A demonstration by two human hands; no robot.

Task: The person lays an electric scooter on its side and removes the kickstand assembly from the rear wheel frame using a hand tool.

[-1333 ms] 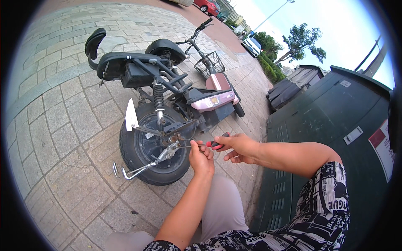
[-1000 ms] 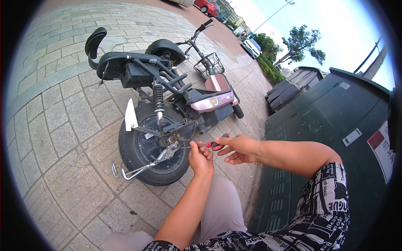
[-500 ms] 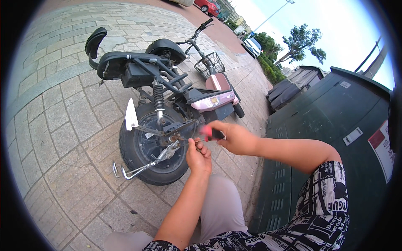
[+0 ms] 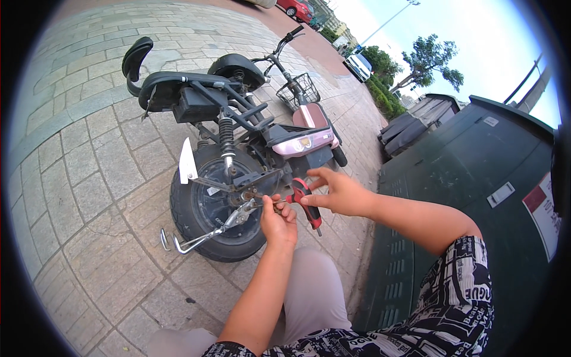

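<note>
A red and black T-handle hex key (image 4: 304, 203) points its shaft at the rear axle area of a pink and black electric scooter (image 4: 304, 144). My left hand (image 4: 278, 223) is closed round the shaft, close to the metal kickstand bracket (image 4: 241, 215); its fingers hide the shaft's tip and whatever it meets. My right hand (image 4: 339, 191) is at the handle with its fingers spread apart; the thumb lies against or just beside the grip. The rear wheel (image 4: 187, 208) stands behind the bracket, with a black shock absorber (image 4: 226, 138) above it.
A dark green metal cabinet (image 4: 440, 178) stands close on my right, with a covered object (image 4: 419, 122) beyond it. The ground is stone paving (image 4: 89, 238). A bent chrome bar (image 4: 196, 242) sticks out low by the wheel. Parked cars are far off.
The T-handle has turned from a blurred position inside my right hand to slanting down to the right. My right fingers have opened off it; my left hand stays nearly in place.
</note>
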